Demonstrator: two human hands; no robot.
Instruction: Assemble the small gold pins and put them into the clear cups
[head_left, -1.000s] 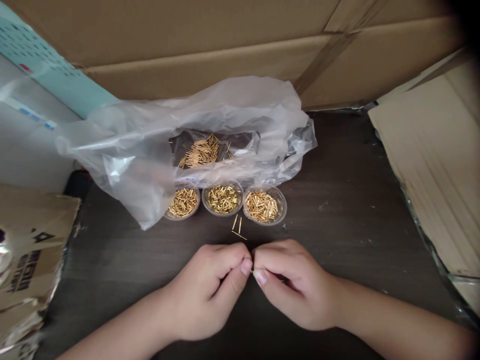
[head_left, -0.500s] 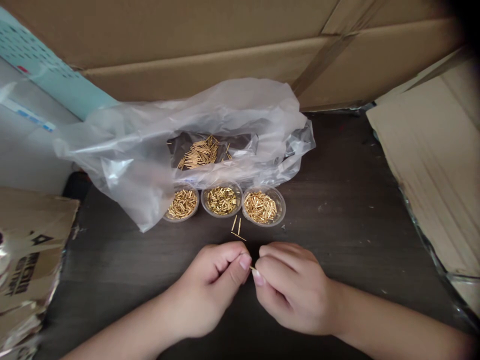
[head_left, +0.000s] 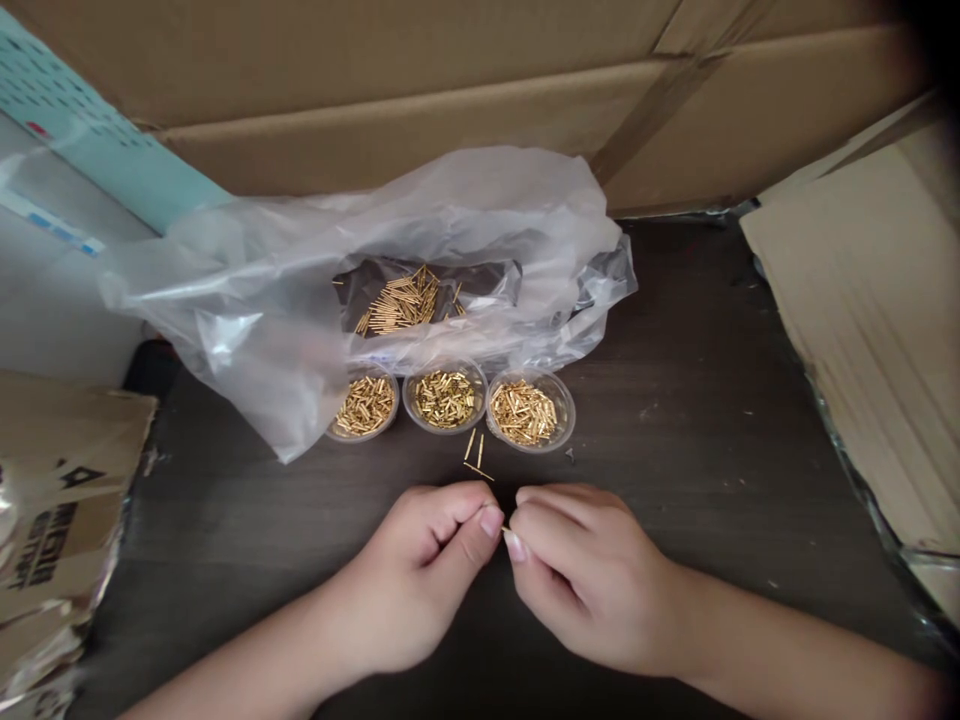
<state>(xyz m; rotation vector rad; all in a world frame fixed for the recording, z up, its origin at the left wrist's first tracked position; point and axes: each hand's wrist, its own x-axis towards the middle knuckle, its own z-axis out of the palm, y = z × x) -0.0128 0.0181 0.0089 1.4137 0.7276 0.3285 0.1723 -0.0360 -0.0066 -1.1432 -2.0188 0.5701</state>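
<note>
My left hand and my right hand meet in a pinch above the dark table. Between their thumbs and forefingers shows a short bit of a thin gold metal pin; the fingers hide the rest of it. Just beyond my hands lie three loose gold pins. Behind these stand three round clear cups in a row: the left cup, the middle cup and the right cup, each holding many small gold metal pieces.
Behind the cups an open clear plastic bag holds a heap of gold pins. A large cardboard box rises at the back. More cardboard stands at the right and the left of the dark table.
Both hands keep their pinch at almost the same spot, the gold pin still between them. The whole view has shifted very slightly; the cups, bag and loose pins stay put.
</note>
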